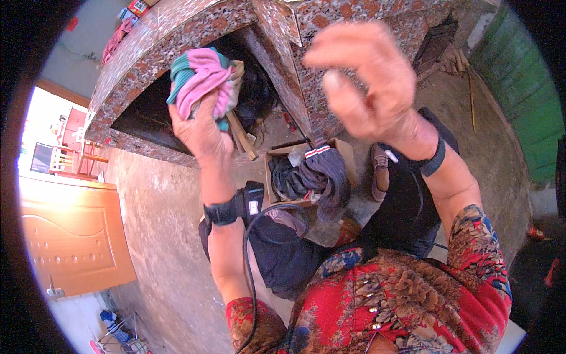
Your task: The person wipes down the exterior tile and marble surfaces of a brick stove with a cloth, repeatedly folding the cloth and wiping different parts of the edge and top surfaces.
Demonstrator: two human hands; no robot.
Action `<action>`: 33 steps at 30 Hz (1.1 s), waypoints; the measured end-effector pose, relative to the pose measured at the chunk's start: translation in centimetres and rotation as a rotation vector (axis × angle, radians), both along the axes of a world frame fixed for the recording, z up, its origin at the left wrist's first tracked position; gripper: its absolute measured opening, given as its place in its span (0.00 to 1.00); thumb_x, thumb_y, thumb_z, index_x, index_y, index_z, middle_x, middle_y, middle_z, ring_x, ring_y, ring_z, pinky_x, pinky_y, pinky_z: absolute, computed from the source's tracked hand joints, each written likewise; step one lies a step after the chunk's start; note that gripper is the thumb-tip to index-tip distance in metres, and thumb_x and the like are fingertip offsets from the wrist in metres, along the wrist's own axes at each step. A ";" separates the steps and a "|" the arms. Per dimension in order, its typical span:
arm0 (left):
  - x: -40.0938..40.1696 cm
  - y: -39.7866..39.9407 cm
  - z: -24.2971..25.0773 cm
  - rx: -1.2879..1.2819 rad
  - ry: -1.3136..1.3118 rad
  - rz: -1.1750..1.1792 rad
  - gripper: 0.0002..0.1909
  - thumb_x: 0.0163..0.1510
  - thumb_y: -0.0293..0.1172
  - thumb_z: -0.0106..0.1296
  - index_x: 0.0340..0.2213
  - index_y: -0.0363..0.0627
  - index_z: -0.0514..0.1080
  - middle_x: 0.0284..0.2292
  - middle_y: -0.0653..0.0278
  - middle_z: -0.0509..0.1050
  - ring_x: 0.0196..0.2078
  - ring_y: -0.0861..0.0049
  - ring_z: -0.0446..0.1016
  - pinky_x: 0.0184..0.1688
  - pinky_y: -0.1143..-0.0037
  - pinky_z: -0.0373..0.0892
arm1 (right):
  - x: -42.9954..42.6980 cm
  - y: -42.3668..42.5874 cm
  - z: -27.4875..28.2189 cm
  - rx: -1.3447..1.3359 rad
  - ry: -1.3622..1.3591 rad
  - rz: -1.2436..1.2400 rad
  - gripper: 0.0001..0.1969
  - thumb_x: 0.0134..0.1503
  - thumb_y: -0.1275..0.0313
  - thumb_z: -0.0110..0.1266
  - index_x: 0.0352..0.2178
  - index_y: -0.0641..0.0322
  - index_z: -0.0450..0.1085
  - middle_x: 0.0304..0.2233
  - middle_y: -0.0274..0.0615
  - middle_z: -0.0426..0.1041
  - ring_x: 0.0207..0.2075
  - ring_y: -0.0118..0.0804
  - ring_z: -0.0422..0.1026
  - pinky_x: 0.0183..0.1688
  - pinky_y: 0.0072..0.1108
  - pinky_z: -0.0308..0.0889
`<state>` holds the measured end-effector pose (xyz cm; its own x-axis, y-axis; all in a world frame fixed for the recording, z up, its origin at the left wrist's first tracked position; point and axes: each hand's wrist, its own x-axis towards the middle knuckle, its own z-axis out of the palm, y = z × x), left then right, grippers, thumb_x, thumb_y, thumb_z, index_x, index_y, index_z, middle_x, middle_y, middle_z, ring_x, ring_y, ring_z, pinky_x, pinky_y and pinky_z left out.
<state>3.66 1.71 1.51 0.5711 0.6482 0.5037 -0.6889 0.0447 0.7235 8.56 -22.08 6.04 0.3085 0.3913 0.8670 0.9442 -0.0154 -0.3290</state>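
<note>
My left hand (203, 128) is raised in front of the stone-faced counter and grips a bunched bundle of pink, green and whitish cloth (205, 79). To the right, my right hand (367, 79) is lifted close to the camera, blurred, with its fingers curved and parted and nothing seen between them. Below and between the hands, a cardboard box (347, 155) on the floor holds dark cloths. A dark striped cloth with a red and white band (327, 177) hangs over the box's near edge.
The speckled counter (177, 40) has a dark opening (154, 110) underneath. A piece of wood (241, 135) leans out of it. A black cable (247, 248) runs along my left arm. A wooden door (79, 234) stands at left, a green panel (522, 88) at right.
</note>
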 end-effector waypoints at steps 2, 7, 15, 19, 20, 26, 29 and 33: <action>1.2 0.1 -0.9 -0.006 0.024 -0.006 0.28 0.41 0.13 0.60 0.46 0.40 0.65 0.40 0.61 0.73 0.41 0.74 0.73 0.46 0.73 0.70 | 2.3 -0.3 1.3 0.129 -0.421 -0.179 0.12 0.49 0.77 0.49 0.37 0.64 0.71 0.36 0.45 0.72 0.39 0.40 0.70 0.42 0.26 0.64; 4.1 -2.0 -1.6 0.075 0.120 0.035 0.23 0.41 0.16 0.59 0.42 0.41 0.68 0.39 0.64 0.74 0.41 0.76 0.72 0.46 0.76 0.68 | 7.0 0.2 2.2 0.215 -0.481 -0.516 0.14 0.50 0.76 0.47 0.40 0.66 0.69 0.41 0.50 0.70 0.45 0.50 0.66 0.51 0.36 0.57; 4.2 -5.5 1.8 0.590 -0.076 0.194 0.36 0.38 0.15 0.60 0.52 0.41 0.63 0.47 0.62 0.69 0.48 0.76 0.68 0.53 0.78 0.62 | 7.7 0.5 2.0 0.202 -0.532 -0.609 0.12 0.50 0.73 0.46 0.36 0.63 0.70 0.36 0.46 0.70 0.42 0.48 0.66 0.48 0.35 0.56; 3.6 -6.4 3.9 0.629 -0.152 0.186 0.37 0.35 0.13 0.61 0.51 0.41 0.65 0.48 0.61 0.69 0.49 0.75 0.68 0.53 0.77 0.63 | 9.0 0.7 1.5 0.238 -0.606 -0.615 0.11 0.49 0.73 0.45 0.35 0.62 0.69 0.36 0.45 0.70 0.42 0.47 0.66 0.47 0.35 0.56; 4.1 -6.0 3.8 0.691 -0.157 0.207 0.37 0.37 0.13 0.60 0.52 0.42 0.64 0.47 0.62 0.70 0.47 0.76 0.69 0.52 0.78 0.64 | 8.8 0.6 1.5 0.227 -0.584 -0.620 0.12 0.49 0.72 0.45 0.35 0.62 0.69 0.36 0.45 0.70 0.41 0.47 0.66 0.47 0.35 0.56; 4.9 -5.0 3.2 0.923 -0.156 0.382 0.37 0.38 0.12 0.60 0.52 0.41 0.63 0.48 0.61 0.68 0.49 0.75 0.68 0.53 0.77 0.63 | 10.2 0.9 1.3 0.267 -0.669 -0.586 0.12 0.50 0.69 0.43 0.34 0.60 0.70 0.36 0.43 0.70 0.40 0.45 0.66 0.46 0.33 0.55; 4.4 -5.9 3.7 0.963 -0.216 0.419 0.37 0.38 0.13 0.61 0.52 0.39 0.63 0.49 0.61 0.68 0.49 0.74 0.68 0.53 0.77 0.63 | 11.0 0.8 1.1 0.284 -0.692 -0.585 0.12 0.50 0.68 0.43 0.34 0.59 0.70 0.35 0.43 0.70 0.40 0.44 0.66 0.46 0.33 0.55; 5.0 -5.9 4.6 1.014 -0.278 0.528 0.32 0.36 0.15 0.59 0.48 0.37 0.68 0.46 0.54 0.72 0.52 0.63 0.68 0.55 0.72 0.61 | 11.4 0.8 1.2 0.312 -0.712 -0.591 0.12 0.49 0.68 0.44 0.34 0.59 0.70 0.35 0.42 0.70 0.40 0.44 0.66 0.45 0.33 0.56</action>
<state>8.67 -4.15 6.16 0.1404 0.0029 0.9901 -0.5893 -0.8033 0.0859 19.92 -21.27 7.28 -0.2548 0.0626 0.9650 0.7919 -0.5592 0.2454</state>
